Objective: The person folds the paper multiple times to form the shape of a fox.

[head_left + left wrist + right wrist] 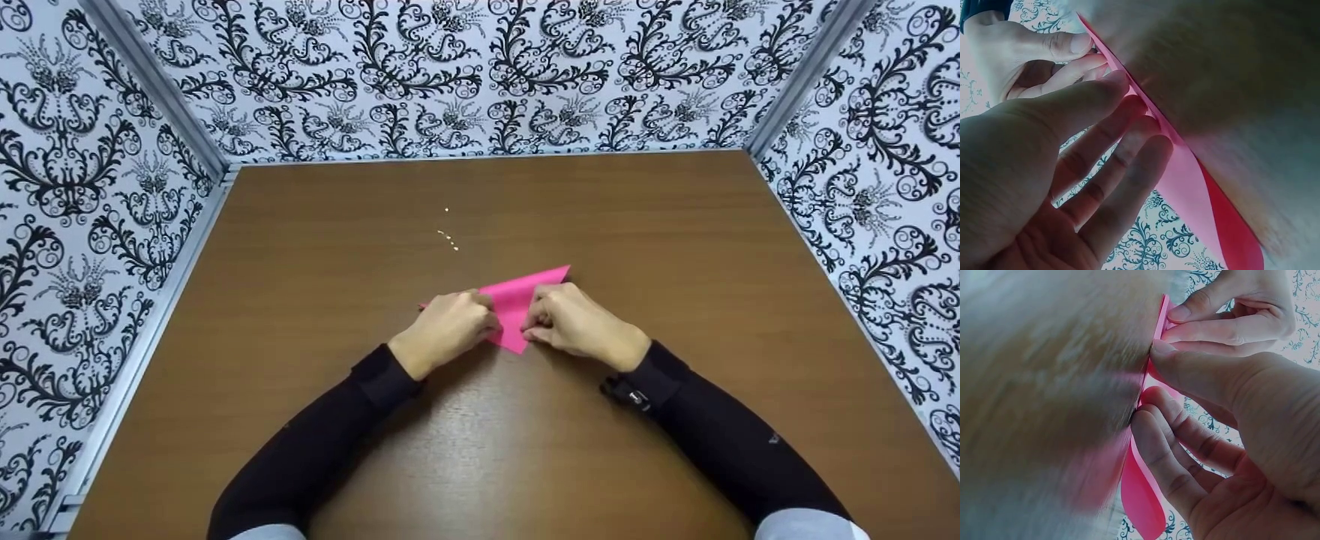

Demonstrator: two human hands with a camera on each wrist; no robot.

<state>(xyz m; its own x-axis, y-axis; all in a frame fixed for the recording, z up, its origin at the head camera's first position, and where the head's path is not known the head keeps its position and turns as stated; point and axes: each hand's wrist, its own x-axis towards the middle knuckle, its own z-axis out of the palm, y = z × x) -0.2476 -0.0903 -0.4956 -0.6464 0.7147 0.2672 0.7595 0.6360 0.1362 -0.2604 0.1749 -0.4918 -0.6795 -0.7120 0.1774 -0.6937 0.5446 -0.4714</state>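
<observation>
A folded sheet of bright pink paper [516,296] lies on the wooden table between both hands, one corner pointing toward the person. My left hand [452,321] pinches its left part, and my right hand [574,319] pinches the near right edge with curled fingers. In the left wrist view the paper [1185,183] runs slantwise along the tabletop, its loose end bowing up past the left fingertips. From the right wrist, the paper [1141,495] also curves loosely below the right fingers. Both hands cover parts of the sheet, so its full fold is hidden.
Several tiny pale specks [448,238] lie on the brown table [337,225] beyond the paper. White walls with black scrollwork [450,67] and metal rails [150,82] enclose the table at the back and sides.
</observation>
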